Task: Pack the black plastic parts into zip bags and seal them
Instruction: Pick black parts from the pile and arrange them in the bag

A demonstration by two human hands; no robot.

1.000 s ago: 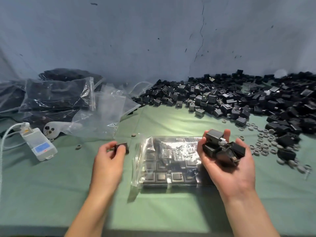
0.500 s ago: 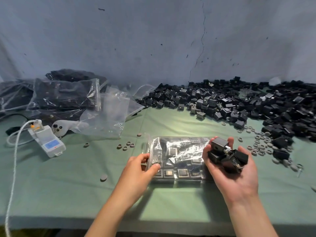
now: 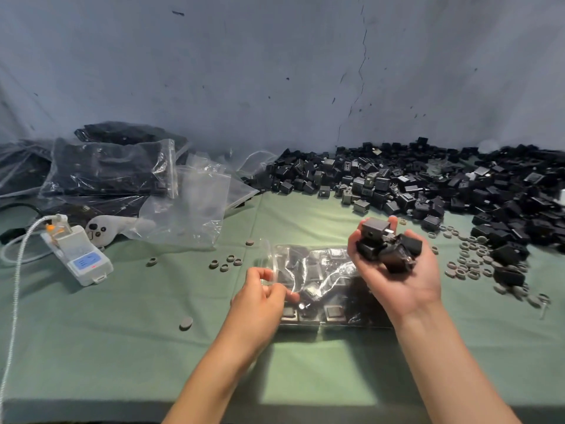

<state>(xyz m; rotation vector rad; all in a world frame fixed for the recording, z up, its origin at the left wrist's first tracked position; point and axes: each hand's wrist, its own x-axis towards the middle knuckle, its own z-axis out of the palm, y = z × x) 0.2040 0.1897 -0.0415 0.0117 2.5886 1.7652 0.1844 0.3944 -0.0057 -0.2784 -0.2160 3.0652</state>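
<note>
A clear zip bag (image 3: 318,280) lies on the green table in front of me, with rows of black plastic parts inside. My left hand (image 3: 260,296) pinches the bag's open left edge and lifts it a little. My right hand (image 3: 397,270) hovers palm up over the bag's right side and cups a handful of black plastic parts (image 3: 386,244). A large heap of loose black parts (image 3: 428,185) spreads along the back right of the table.
Filled bags (image 3: 104,169) and empty zip bags (image 3: 195,206) are piled at the back left. A white device with a braided cable (image 3: 79,255) lies at the left. Small grey rings (image 3: 477,258) are scattered at the right, and more near the middle. The table's front edge (image 3: 122,408) is close.
My left hand moved right from the table to the bag's open edge and took hold of it; the part it held is out of sight. My right hand stayed cupped on its parts.
</note>
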